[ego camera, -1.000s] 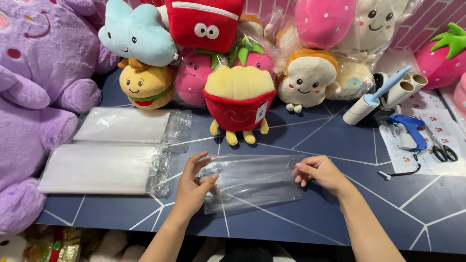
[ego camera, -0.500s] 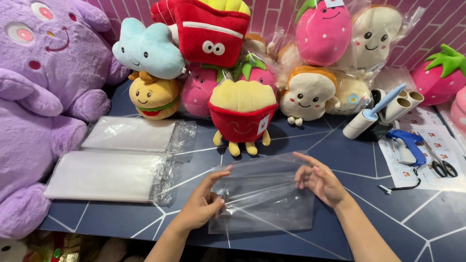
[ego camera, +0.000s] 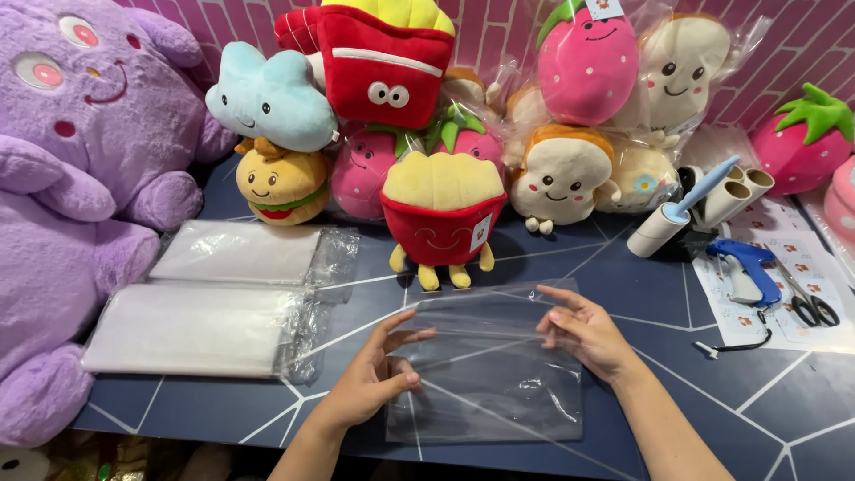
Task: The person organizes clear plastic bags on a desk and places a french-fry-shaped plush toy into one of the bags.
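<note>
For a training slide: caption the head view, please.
Both hands, left hand and right hand, hold a clear plastic bag before plush toys.

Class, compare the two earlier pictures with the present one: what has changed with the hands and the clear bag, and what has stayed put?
The clear plastic bag now lies spread larger and flatter on the table. The left hand and right hand still pinch its upper edge, fingers more open. The plush toys, bag stacks and tools stayed put.

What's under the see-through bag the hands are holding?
Under the clear plastic bag you can see the dark blue table with its white lines showing through. The bag looks empty. The left hand and right hand cover small parts of its edges.
</note>
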